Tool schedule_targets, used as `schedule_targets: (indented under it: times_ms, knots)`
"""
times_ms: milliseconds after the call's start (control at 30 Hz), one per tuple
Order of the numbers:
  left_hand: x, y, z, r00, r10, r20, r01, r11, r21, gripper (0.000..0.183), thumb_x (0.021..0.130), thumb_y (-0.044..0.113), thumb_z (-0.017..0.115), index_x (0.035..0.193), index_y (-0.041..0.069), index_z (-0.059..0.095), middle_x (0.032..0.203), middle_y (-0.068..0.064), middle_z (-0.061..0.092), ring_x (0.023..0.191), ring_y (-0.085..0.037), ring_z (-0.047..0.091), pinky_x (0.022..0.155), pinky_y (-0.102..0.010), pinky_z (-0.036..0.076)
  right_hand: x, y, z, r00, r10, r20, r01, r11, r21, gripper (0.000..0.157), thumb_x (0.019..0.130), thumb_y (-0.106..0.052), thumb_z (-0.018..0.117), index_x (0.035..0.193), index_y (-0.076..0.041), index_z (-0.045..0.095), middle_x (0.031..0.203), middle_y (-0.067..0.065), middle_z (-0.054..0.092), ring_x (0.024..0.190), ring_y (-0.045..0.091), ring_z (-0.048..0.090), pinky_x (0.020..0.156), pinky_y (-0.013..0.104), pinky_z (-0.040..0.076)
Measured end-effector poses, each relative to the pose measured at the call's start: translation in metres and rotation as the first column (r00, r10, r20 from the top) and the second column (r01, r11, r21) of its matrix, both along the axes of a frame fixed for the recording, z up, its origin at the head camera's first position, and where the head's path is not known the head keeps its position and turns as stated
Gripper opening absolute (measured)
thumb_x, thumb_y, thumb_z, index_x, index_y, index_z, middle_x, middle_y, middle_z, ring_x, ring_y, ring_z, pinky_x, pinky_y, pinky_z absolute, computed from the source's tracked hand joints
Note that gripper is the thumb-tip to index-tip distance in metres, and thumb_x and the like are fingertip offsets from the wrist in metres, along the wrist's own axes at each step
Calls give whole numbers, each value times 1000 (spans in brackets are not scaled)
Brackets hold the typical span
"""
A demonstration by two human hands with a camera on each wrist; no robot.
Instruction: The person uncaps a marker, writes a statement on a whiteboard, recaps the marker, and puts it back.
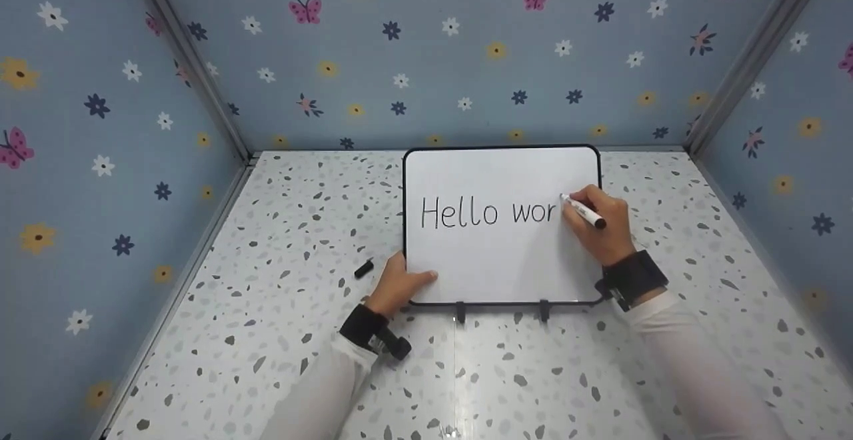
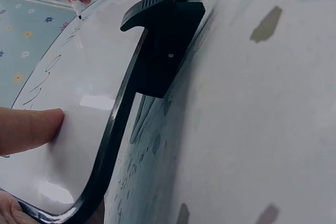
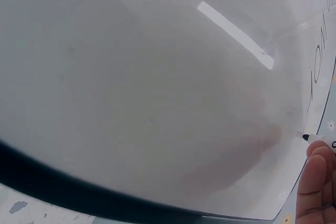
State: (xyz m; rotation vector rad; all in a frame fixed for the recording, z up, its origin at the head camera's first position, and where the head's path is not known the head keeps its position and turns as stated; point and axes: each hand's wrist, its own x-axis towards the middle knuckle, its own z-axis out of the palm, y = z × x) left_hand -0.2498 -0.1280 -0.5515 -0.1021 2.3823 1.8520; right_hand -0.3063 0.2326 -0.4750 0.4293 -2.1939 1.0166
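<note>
A white dry-erase board (image 1: 493, 267) with a black frame stands on two black feet, the words "Hello wor" written across it in thin black letters. My right hand (image 1: 610, 227) pinches a white marker (image 1: 585, 212) with a dark end, its tip at the board just right of the "r". In the right wrist view the black marker tip (image 3: 306, 137) is close to the glossy surface; whether it touches I cannot tell. My left hand (image 1: 398, 285) grips the board's lower left edge, thumb (image 2: 31, 129) on the front, other fingers mostly hidden behind.
A small black marker cap (image 1: 364, 268) lies on the speckled tabletop (image 1: 286, 227), left of the board. Blue flowered panels (image 1: 426, 60) enclose the back and both sides. A black foot (image 2: 163, 40) clips onto the board's lower edge.
</note>
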Motion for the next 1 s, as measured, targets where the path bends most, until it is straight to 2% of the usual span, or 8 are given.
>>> schedule_targets:
  times_ms: [467,700,1000]
  knots:
    - [0,1,3,1000,11,14,-11,1000,20,52,88,7,79,135,-6,61,134,-25,70,122,-37,68,116,-52,50,9,1,-5,999,-12,36,11,1000,11,5,84,2,75,83,4,70,70,17,73,59,17,55,58,9,37]
    - [1,1,2,1000,5,-18,-4,1000,13,58,87,5,78,139,-11,58,137,-30,68,126,-40,67,117,-55,50,13,1,-11,1000,3,25,-3,1000,5,5,83,0,73,81,4,71,69,15,73,58,16,55,58,9,37]
    - [2,2,2,1000,4,-9,-4,999,33,53,88,4,78,137,-9,60,133,-29,70,122,-40,70,114,-53,53,21,0,-15,1000,7,19,-8,1000,22,7,82,4,74,78,2,69,66,12,71,56,14,52,55,11,37]
